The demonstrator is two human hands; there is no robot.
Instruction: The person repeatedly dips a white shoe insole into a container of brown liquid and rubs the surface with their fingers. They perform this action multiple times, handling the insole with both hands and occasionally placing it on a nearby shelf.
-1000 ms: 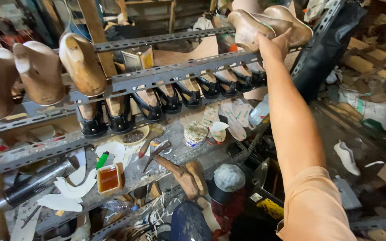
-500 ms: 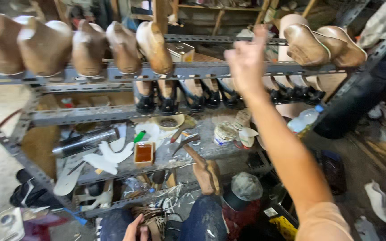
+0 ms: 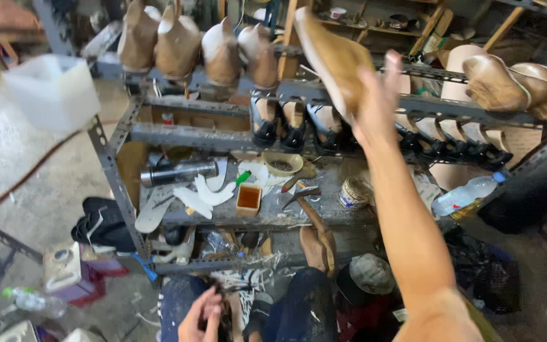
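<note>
My right hand [image 3: 378,95] is raised in front of a grey metal rack [image 3: 118,171] and grips a tan shoe on its last [image 3: 332,58], held tilted with the sole facing me. Just behind it, a row of black shoes [image 3: 292,123] stands on the second shelf. More tan lasted shoes [image 3: 178,44] stand on the top shelf to the left, and others [image 3: 508,85] lie at the right. My left hand [image 3: 201,313] rests low by my knees against something dark; its grip is unclear.
The work shelf holds a hammer [image 3: 299,196], a small orange tray [image 3: 249,198], a tin can [image 3: 352,192], a metal cylinder [image 3: 178,172], white cut pieces [image 3: 204,190] and a water bottle [image 3: 466,195]. A white plastic tub [image 3: 52,92] and another person's hand [image 3: 1,14] are at top left.
My right hand, empty and reaching up at the rack half a second ago, now grips a tan lasted shoe. The view has swung left and my left hand shows more fully.
</note>
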